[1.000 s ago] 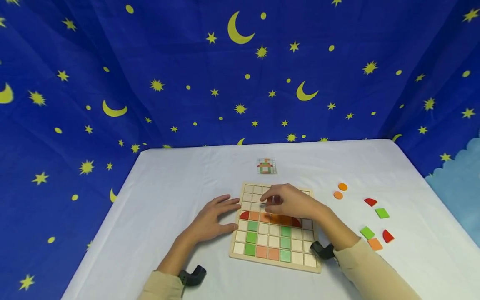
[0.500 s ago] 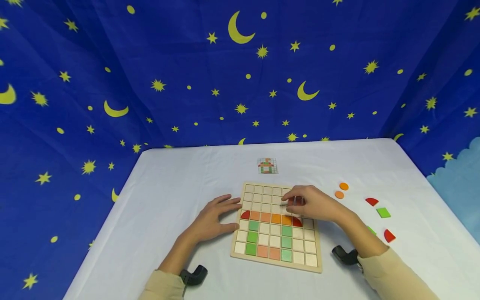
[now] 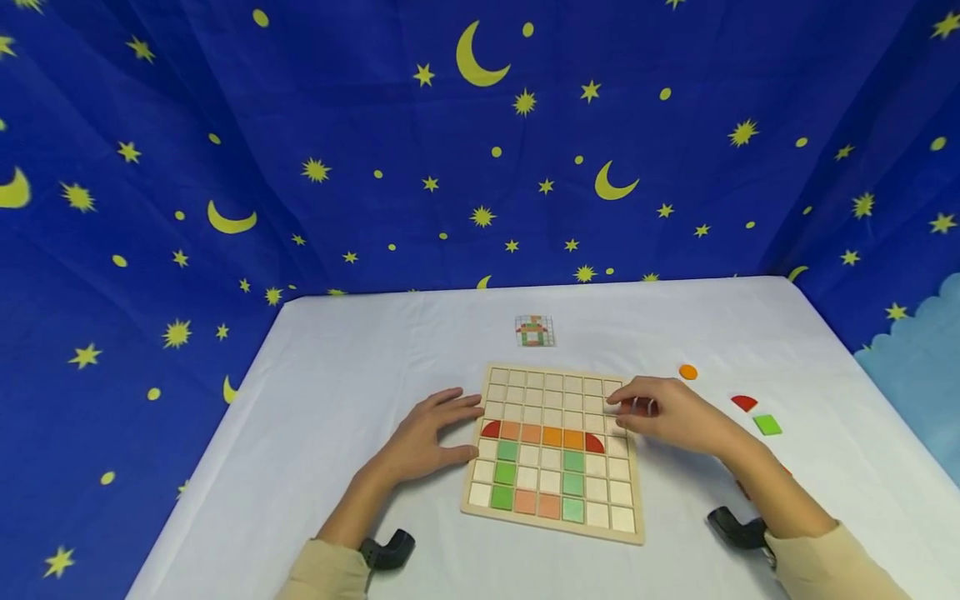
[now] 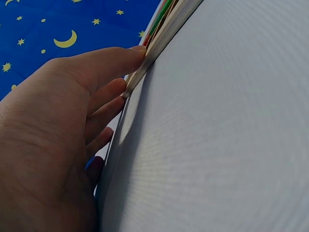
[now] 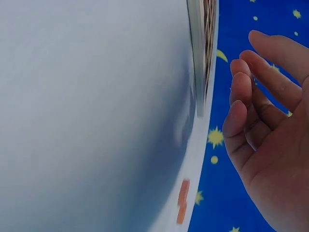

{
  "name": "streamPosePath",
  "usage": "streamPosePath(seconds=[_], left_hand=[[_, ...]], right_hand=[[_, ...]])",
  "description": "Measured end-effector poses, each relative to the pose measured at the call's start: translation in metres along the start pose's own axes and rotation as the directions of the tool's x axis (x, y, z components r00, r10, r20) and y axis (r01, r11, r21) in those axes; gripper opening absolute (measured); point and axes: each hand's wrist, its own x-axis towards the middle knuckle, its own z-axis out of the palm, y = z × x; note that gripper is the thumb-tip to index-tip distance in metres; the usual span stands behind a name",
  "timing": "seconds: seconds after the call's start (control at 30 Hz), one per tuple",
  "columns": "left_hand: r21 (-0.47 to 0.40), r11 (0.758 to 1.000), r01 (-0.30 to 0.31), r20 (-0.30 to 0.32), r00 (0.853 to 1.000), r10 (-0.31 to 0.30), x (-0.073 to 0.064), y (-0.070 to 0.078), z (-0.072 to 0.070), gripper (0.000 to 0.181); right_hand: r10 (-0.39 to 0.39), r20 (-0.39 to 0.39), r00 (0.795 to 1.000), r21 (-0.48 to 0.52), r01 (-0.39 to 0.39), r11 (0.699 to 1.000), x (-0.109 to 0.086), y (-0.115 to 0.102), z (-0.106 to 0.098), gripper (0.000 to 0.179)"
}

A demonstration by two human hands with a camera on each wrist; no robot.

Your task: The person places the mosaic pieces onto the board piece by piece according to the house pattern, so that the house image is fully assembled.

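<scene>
A wooden grid board (image 3: 551, 526) lies on the white cloth. Across its fourth row run salmon and orange square tiles (image 3: 552, 437), with a red quarter-circle (image 3: 490, 429) at the left end and another at the right. Green and salmon tiles fill several cells below. My left hand (image 3: 427, 437) lies beside the board, thumb and fingertips touching its left edge. My right hand (image 3: 671, 417) hovers at the board's right edge; its fingers are loosely bent and the right wrist view shows nothing between them.
A small pattern card (image 3: 535, 332) lies behind the board. To the right are an orange disc (image 3: 687, 372), a red quarter-circle (image 3: 744, 403) and a green tile (image 3: 767, 425). The right forearm partly covers other pieces. A blue star-patterned curtain (image 3: 420, 150) surrounds the table.
My right hand has moved right, from above the middle of the board to its right edge, uncovering the upper cells. It now hides one orange disc. My left hand stays put.
</scene>
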Motion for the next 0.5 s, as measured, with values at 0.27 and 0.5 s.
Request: streamPosePath(seconds=[0.27,0.5], left_hand=[[-0.003,1.000,-0.013,0.006,1.000,0.013,0.000,0.001,0.000,0.059],[0.012,1.000,-0.009,0.007,1.000,0.009,0.000,0.000,0.000,0.059]], right_hand=[[0.059,-0.030,0.998,-0.021,-0.060,0.998,-0.018,0.011,-0.008,0.029],[0.097,-0.090,0.991,-0.049,-0.102,0.994,-0.029,0.020,-0.011,0.033]])
